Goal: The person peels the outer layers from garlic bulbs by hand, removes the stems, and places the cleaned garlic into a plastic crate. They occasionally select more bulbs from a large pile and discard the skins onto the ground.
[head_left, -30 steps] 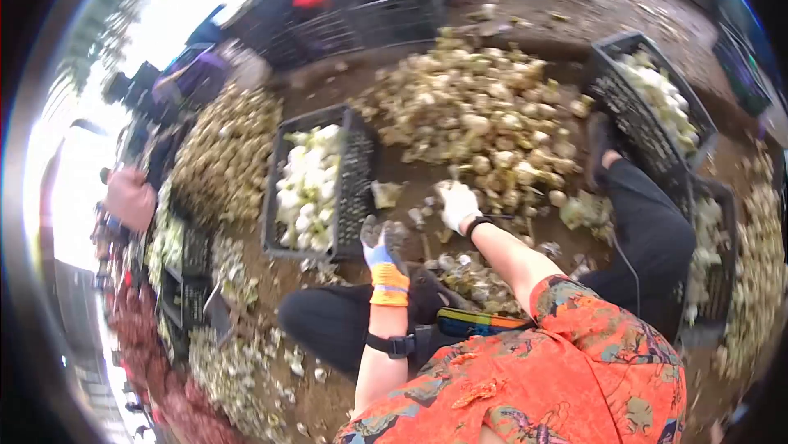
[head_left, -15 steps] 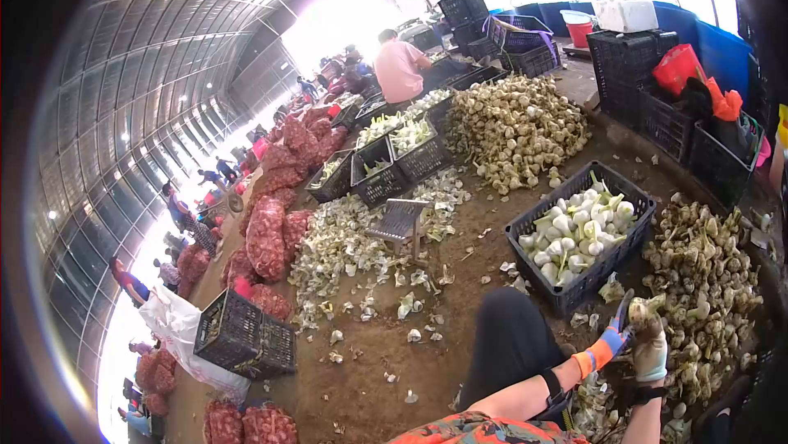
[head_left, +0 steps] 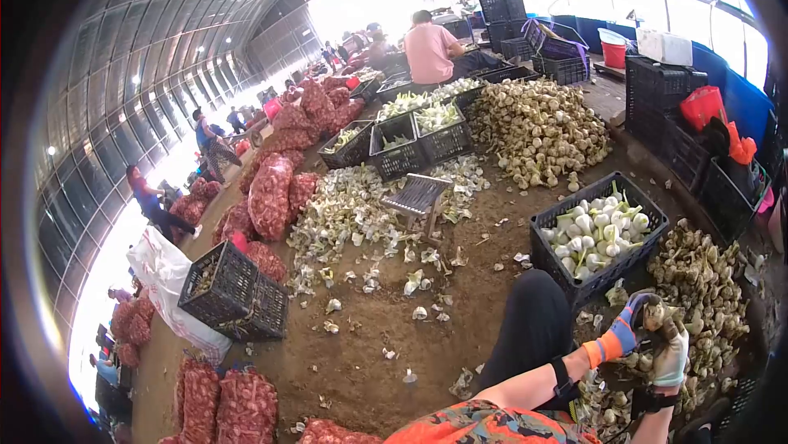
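Note:
My left hand (head_left: 625, 331), in a blue and orange glove, curls its fingers around one side of a brownish garlic bulb (head_left: 653, 318). From below, my right hand (head_left: 671, 355), in a pale, soiled glove, closes on the same bulb. Part of the bulb and several fingertips are hidden, and I cannot make out any tool. Just beyond the hands stands a black crate (head_left: 566, 284) holding peeled white garlic bulbs (head_left: 597, 232). A heap of unpeeled garlic (head_left: 706, 288) lies to the right of my hands.
Garlic skins (head_left: 349, 214) litter the dirt floor around a small stool (head_left: 417, 195). Further off are crates of garlic (head_left: 445, 142), a large garlic heap (head_left: 538, 128) and a seated person in pink (head_left: 429, 50). Red mesh sacks (head_left: 269, 196) and two stacked crates (head_left: 234, 292) stand left.
The view has swung, so the scene sits a little differently in frame. My hands stay together on the garlic bulb, with the left fingers now further over it. People at left have moved.

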Demonstrator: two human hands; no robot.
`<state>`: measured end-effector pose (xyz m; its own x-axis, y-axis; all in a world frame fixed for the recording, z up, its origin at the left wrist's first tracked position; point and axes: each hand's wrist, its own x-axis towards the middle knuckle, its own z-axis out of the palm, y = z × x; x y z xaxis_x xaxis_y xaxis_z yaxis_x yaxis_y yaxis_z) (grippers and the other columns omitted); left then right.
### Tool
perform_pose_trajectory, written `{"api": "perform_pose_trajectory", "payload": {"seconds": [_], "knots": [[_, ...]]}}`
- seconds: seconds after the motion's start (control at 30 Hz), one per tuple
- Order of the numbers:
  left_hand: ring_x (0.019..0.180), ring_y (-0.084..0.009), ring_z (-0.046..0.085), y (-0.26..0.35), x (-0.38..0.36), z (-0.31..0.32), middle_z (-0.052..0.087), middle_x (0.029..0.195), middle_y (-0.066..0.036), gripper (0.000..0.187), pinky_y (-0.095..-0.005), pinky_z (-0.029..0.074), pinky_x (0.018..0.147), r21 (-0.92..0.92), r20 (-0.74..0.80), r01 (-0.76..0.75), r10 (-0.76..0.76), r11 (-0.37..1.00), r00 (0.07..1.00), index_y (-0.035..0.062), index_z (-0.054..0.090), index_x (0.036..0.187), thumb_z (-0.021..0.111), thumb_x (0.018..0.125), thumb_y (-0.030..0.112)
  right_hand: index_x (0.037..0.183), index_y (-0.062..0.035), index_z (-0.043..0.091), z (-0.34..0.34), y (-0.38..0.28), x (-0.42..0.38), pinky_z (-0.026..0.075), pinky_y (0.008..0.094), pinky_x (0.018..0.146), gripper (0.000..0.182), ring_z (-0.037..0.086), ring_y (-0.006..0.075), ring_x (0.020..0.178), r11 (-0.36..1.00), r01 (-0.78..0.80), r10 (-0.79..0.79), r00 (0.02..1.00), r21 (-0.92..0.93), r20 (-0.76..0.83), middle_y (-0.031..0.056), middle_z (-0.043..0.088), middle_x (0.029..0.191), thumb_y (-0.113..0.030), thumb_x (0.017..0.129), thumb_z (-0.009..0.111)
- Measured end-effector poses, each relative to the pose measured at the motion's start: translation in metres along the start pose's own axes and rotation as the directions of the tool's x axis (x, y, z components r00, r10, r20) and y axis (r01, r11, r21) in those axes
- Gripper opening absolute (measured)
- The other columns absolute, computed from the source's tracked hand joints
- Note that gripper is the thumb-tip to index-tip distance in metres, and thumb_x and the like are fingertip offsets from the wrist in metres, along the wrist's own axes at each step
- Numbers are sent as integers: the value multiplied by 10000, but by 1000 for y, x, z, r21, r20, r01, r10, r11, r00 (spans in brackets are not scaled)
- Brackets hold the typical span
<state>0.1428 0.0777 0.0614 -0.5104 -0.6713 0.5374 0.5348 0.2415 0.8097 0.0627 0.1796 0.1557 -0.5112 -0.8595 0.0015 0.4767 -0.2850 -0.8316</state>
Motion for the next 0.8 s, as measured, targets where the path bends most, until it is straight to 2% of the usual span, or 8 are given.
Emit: {"api": "perform_pose_trajectory", "payload": {"seconds": [0.1, 0.2, 0.27, 0.3, 0.4, 0.57, 0.7, 0.8], "knots": [[1247, -151, 395, -6, -2, -1, 402, 1346, -53, 787, -321, 331, 1051, -163, 20, 49, -46, 985, 999, 65, 308, 1385, 689, 715, -92, 1096, 21, 583, -12, 4, 2, 534, 300, 743, 287, 627, 185, 900, 999, -14, 15, 1000, 45, -27, 86, 625, 1015, -68, 823, 571], [1218, -136, 410, -4, -2, -3, 407, 1338, -35, 769, -312, 352, 1032, -197, 55, 96, -87, 976, 995, 74, 301, 1392, 696, 744, -53, 1056, 23, 610, -36, 4, 8, 506, 267, 744, 244, 615, 148, 865, 984, -2, 11, 999, -177, 51, 64, 630, 988, -34, 830, 540], [1208, -133, 414, -5, -1, -2, 413, 1331, -32, 766, -309, 359, 1026, -279, 89, 170, -150, 945, 985, 74, 293, 1397, 712, 761, -7, 1043, 25, 618, -40, 6, 9, 486, 244, 736, 233, 597, 116, 829, 893, 156, -170, 985, -422, 3, 43, 633, 951, -19, 833, 527], [1170, -133, 436, -8, 1, -4, 420, 1317, -22, 739, -289, 404, 979, -435, 140, 225, -182, 872, 973, 91, 271, 1416, 706, 819, 122, 1036, 25, 622, -40, 6, 10, 476, 233, 732, 229, 588, 100, 811, 815, 219, -261, 965, -537, -2, 32, 635, 932, -12, 835, 520], [1139, -132, 456, 55, 9, 1, 415, 1320, -22, 728, -268, 441, 926, -645, 324, 596, -535, 478, 780, 114, 257, 1432, 684, 853, 225, 1033, 30, 628, -32, -19, 0, 461, 215, 734, 226, 566, 74, 792, 854, 166, -136, 986, -494, 97, 14, 634, 892, 9, 842, 510], [1040, -162, 532, -10, -8, 34, 515, 1242, -71, 692, -316, 461, 922, -213, 98, 225, -208, 951, 973, 94, 320, 1402, 698, 841, 238, 999, 41, 650, -67, 11, 1, 465, 223, 702, 205, 579, 86, 784, 880, 155, -234, 964, -450, -125, 36, 652, 930, 41, 809, 572], [1017, -181, 559, -36, -1, 34, 587, 1106, -91, 526, -324, 459, 933, -461, 164, 559, -553, 689, 817, 71, 471, 1248, 723, 787, 89, 1027, 41, 649, -59, -8, -7, 489, 253, 793, 314, 612, 132, 859, 875, 173, -266, 952, -452, -152, 67, 653, 959, 66, 784, 452], [1098, -243, 549, 17, 19, 33, 573, 1194, -105, 598, -378, 455, 953, -28, 265, 444, -422, 895, 867, 106, 451, 1293, 707, 793, 310, 1063, 15, 650, -74, -7, -8, 466, 242, 685, 369, 591, 119, 803, 934, 177, -270, 918, -310, -290, 67, 657, 953, 27, 750, 455]]}}
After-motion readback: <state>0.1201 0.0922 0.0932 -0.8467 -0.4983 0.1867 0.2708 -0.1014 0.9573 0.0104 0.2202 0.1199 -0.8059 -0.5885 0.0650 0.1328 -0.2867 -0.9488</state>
